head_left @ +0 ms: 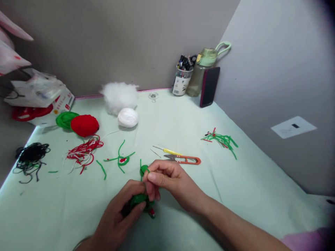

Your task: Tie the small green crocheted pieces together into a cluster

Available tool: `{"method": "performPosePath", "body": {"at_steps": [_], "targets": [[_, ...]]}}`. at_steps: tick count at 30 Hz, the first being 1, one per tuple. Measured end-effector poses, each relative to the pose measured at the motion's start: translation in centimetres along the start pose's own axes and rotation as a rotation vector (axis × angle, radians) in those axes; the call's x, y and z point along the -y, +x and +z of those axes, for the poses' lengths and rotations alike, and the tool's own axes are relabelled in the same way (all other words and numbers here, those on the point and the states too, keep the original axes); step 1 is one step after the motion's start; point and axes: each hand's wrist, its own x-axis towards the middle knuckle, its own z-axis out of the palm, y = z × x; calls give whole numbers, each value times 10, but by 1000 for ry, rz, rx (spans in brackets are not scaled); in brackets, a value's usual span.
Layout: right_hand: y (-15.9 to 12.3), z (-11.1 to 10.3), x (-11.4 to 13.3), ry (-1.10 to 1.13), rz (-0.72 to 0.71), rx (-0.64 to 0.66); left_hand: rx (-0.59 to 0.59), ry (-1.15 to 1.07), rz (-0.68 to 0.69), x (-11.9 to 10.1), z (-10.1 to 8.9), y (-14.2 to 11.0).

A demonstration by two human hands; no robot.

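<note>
My left hand (121, 205) is closed around a green crocheted piece (138, 199) with a small red and white part at its lower end. Just above it, the fingers of my right hand (167, 176) are pinched together; what lies between the tips is too small to make out. A small round green crocheted piece (143, 169) with a yarn tail shows right beside those fingertips. Beyond my right hand lie orange-handled thread snips (187, 159), a yellow-handled crochet hook (171, 151) and a needle (155, 152). A green piece with red and white (123, 160) lies to the left.
Red yarn (85, 125), green yarn (66, 120) and white yarn (127, 117) sit near white stuffing (119, 97). Black yarn (32, 153) lies far left, yarn scraps (222, 139) right. A pen cup (182, 82), bottle (196, 80) and phone (209, 87) stand behind.
</note>
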Motion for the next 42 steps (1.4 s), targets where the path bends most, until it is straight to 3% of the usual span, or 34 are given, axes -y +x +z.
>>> {"method": "performPosePath", "body": {"at_steps": [4,8,11,13,15,19,21,23,26,30,32,35,36,38,40,42], "targets": [[-6,4,-2,76,63,40,29,-61,-26,-1,-6,1],[-9,1,7,-53,91,51,-82,-168,-135,2,-15,7],[-14,-8,22,-467,-74,-123,-211,-289,-294,1,-20,10],[-21,-16,35,-896,-231,-254,-274,-376,-385,-1,-21,9],[-28,-22,45,-1314,-323,-300,-305,-493,-446,-4,-19,7],[-31,-24,51,-1976,-93,-244,-338,-617,-440,-10,-19,4],[-29,-23,48,-2138,46,-202,-336,-599,-420,-12,-21,2],[-27,-26,43,-2238,87,-162,-347,-582,-386,-12,-22,1],[-27,-34,35,-2311,38,-130,-346,-555,-302,-12,-23,0],[-30,-49,33,-2304,-24,-180,-367,-505,-239,-13,-21,0],[-31,-54,36,-2173,-99,-258,-372,-486,-229,-13,-20,0],[-33,-47,45,-1790,-230,-368,-386,-433,-212,-14,-20,1],[-34,-41,49,-1658,-234,-341,-391,-422,-207,-15,-20,1],[-35,-24,56,-1489,-206,-158,-395,-422,-199,-14,-20,1],[-34,-6,61,-1394,-173,29,-392,-416,-193,-12,-21,2],[-32,7,62,-1366,-117,135,-392,-365,-186,-8,-21,2]]}}
